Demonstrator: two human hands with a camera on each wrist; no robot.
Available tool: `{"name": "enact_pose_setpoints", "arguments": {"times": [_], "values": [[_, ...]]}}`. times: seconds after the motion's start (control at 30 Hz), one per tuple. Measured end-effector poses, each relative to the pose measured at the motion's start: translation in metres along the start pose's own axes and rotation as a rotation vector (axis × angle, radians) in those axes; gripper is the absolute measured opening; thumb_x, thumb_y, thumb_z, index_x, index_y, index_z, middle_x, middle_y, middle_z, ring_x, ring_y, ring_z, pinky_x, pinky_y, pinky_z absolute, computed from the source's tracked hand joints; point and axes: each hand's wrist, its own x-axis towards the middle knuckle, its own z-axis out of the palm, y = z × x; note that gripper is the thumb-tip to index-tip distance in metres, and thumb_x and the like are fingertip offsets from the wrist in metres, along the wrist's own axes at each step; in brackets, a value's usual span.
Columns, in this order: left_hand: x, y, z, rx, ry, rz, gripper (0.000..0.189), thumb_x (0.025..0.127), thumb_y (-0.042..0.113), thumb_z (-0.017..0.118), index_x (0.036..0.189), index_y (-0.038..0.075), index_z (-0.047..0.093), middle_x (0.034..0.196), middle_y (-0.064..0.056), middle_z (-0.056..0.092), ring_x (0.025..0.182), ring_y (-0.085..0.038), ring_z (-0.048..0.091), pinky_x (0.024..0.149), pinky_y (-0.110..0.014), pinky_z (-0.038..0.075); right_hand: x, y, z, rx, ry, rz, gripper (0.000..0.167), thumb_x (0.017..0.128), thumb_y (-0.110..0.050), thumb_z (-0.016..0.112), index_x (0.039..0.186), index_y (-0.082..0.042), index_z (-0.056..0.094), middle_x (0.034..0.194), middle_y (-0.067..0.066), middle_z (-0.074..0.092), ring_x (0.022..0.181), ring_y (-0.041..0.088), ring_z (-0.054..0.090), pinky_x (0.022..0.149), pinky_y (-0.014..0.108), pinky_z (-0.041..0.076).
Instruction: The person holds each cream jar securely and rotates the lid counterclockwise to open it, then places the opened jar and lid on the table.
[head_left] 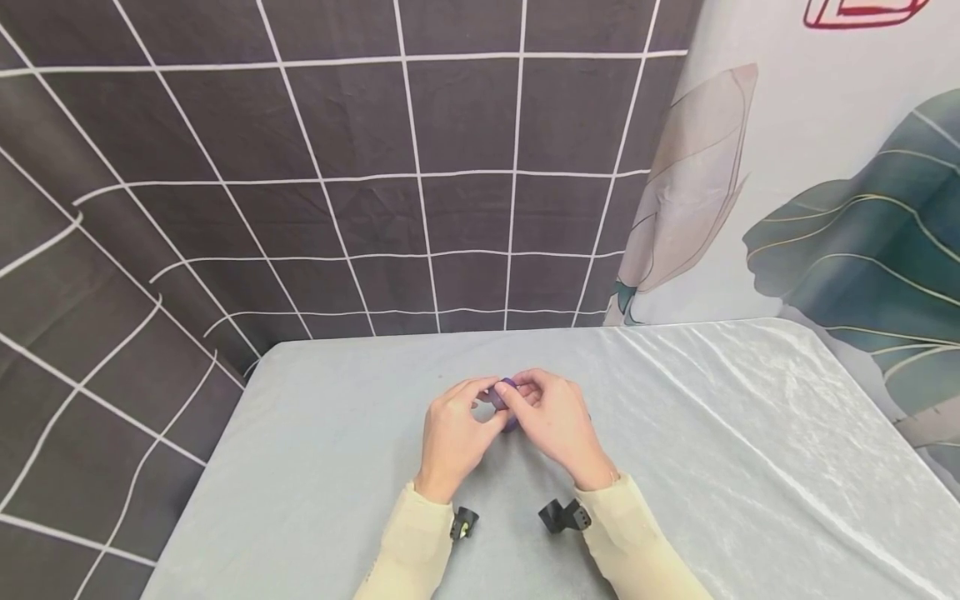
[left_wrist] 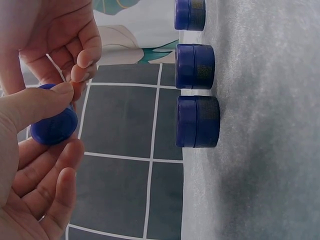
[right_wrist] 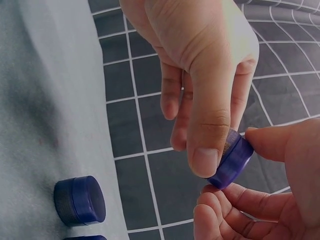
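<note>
Over the pale table [head_left: 315,492], left hand [head_left: 455,427] and right hand [head_left: 557,417] meet near a row of standing jars [left_wrist: 195,66], both clamped by fingertips on one small blue-purple jar [right_wrist: 232,166]; should either grip slacken, it could drop and knock the row.

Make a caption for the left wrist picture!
Left hand and right hand hold a blue jar near three others.

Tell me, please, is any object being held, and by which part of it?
A small purple-blue jar is held: the left hand pinches its textured body, and the right hand grips the edge of its smooth lid.
</note>
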Motion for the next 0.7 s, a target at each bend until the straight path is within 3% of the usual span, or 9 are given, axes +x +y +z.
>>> {"name": "enact_pose_setpoints", "arguments": {"times": [0.7], "values": [[0.0001, -0.0009, -0.0005, -0.012, -0.009, -0.001, 0.034, 0.075, 0.016, 0.088, 0.105, 0.007, 0.076, 0.092, 0.000, 0.075, 0.079, -0.011, 0.068, 0.070, -0.027, 0.056, 0.0006, -0.0003, -0.0012, 0.008, 0.012, -0.064, 0.028, 0.090, -0.031, 0.075, 0.099, -0.004, 0.073, 0.079, -0.002, 0.068, 0.065, 0.006, 0.062, 0.063, 0.027, 0.052]]}}
